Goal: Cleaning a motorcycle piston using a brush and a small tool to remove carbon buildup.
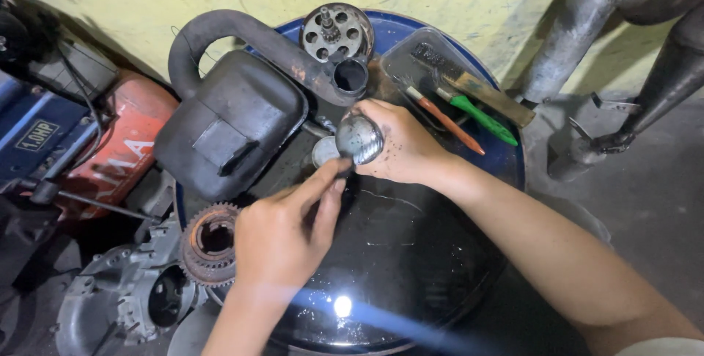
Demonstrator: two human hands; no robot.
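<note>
My right hand [400, 143] grips a round, shiny metal part [359, 138] and holds it above a black, wet drum top [411, 253]. My left hand [282, 235] is just below it, its thumb and forefinger stretched up and pinched on something thin at the part's lower left edge. What the fingers pinch is too small to make out. A smaller pale metal disc [324, 151] shows just left of the shiny part.
A black air-box with a curved rubber hose [227, 118] lies at the drum's left. A holed metal clutch plate [337, 32] and a clear tray with brushes [458, 99] sit at the back. A rusty toothed gear [211, 242], an engine casing [128, 297] and exhaust pipes [572, 33] surround the drum.
</note>
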